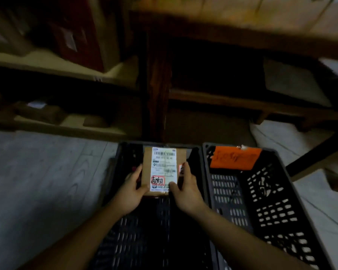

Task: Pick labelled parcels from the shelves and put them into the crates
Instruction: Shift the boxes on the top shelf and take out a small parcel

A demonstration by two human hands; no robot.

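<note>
Small cardboard parcel point(163, 170) looked light & stiff. Left hand point(132, 189) & right hand point(185, 187) gripped its side edges over left crate point(160, 230).

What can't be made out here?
Head view:
Label print on the parcel: blurred; the right hand thumb covers its lower corner.
Inside the left crate: dark, partly behind the parcel and left hand.
Writing on the orange tag of the right crate: smeared.
The shelf parcels: motion blur, dim light.
</note>
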